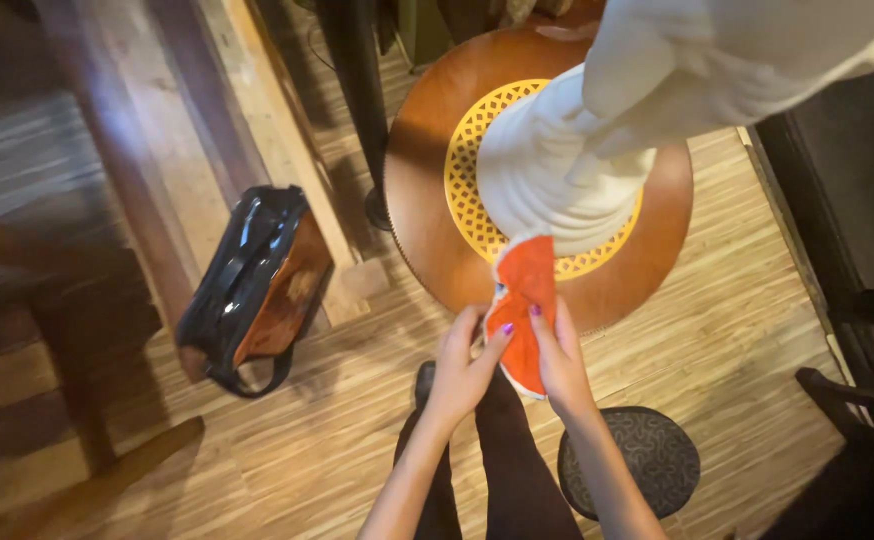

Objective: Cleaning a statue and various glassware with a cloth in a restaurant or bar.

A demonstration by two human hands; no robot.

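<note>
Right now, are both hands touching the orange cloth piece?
Touching. The head view shows the left hand and right hand pinching the orange cloth piece from either side, fingers overlapping its edges.

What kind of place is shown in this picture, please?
Probably a room in a home or a small shop. It has a wooden plank floor, a round brown stool with a yellow lattice mat, and a black bag beside a wooden post. Both hands hold orange cloth.

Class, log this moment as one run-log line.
left hand: grip on orange cloth | right hand: grip on orange cloth | behind: white fabric, round table
</note>
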